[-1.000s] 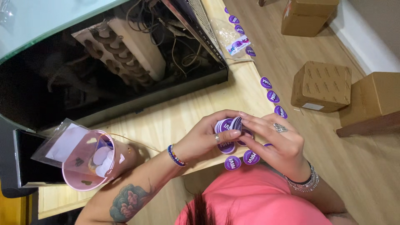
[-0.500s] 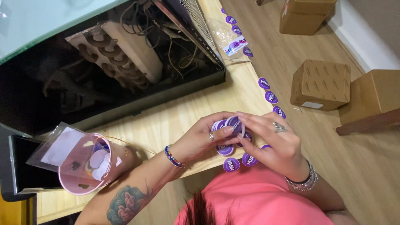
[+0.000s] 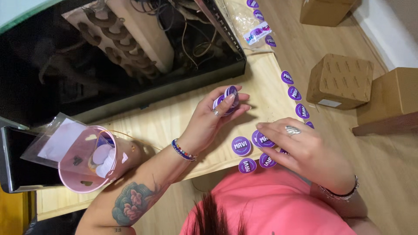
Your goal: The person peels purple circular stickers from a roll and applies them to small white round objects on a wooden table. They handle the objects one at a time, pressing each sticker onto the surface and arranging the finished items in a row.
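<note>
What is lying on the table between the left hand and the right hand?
In the head view, only bare wooden table lies between left hand and right hand.

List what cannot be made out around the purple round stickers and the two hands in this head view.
- Stack of stickers in the left hand: its count, the fingers cover most of it.
- Stickers under the right hand: the palm hides how many lie there.
- Pink cup: contents partly hidden by its wall.
- Clear bag: cut off by the top edge.
</note>
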